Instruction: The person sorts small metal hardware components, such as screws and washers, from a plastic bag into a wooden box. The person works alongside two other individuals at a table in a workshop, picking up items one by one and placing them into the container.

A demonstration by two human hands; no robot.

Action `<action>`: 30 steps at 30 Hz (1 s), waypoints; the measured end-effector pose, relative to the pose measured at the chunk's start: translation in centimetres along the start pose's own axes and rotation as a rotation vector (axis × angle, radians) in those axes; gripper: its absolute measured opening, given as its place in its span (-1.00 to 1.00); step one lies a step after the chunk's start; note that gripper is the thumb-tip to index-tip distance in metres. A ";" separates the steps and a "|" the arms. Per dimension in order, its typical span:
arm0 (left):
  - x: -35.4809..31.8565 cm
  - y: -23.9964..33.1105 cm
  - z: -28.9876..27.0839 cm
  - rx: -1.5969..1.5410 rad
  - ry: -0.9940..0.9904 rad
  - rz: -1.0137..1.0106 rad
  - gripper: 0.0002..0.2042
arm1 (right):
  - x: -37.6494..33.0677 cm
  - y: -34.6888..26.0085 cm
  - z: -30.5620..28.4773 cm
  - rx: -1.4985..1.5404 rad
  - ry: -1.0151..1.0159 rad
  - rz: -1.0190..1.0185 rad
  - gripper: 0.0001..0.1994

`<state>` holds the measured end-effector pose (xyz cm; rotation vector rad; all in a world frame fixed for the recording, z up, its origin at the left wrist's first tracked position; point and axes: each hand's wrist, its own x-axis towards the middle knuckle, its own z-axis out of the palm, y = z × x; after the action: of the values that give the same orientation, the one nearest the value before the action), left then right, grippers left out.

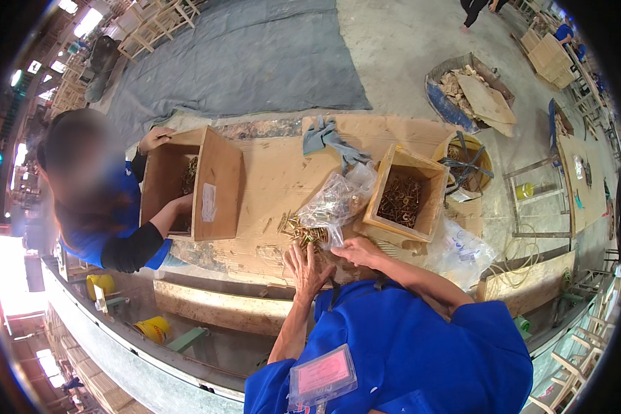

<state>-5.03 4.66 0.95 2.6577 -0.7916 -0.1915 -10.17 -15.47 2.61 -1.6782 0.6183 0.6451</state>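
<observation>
A pile of brass-coloured bolts lies on the cardboard-covered table. My left hand rests at its near edge, fingers stretched out and touching the bolts. Just to the right, my right hand pinches the near end of a clear plastic bag. More metal pieces show through the bag, which lies partly over the pile. Beyond my right hand stands an open wooden box holding many dark reddish-brown fasteners. A grey work glove lies past the bag.
On the left, a co-worker reaches into a tipped wooden box with more fasteners. A yellow bucket with black straps and a crumpled plastic bag are at the right. Farther back sits a scrap-filled blue tub.
</observation>
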 end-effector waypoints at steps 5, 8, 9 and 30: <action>1.8 -2.0 0.7 -0.082 0.162 -0.072 -0.16 | 1.4 -1.0 0.6 -0.355 0.135 -0.099 -0.53; 2.9 -2.5 -0.3 -0.145 0.143 -0.021 -0.24 | 1.2 0.1 0.8 -0.316 0.114 -0.123 -0.59; 3.4 -2.2 -0.7 -0.155 0.132 -0.001 -0.24 | 0.9 0.1 0.6 -0.317 0.092 -0.102 -0.60; 29.1 7.7 -0.7 -0.670 -0.267 0.392 -0.79 | -6.3 2.1 -3.6 -0.078 0.056 -0.204 -0.59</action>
<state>15.55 -17.18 3.67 1.8357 -1.0827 -0.5964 -15.78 -19.00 6.24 -1.8099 0.4582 0.4817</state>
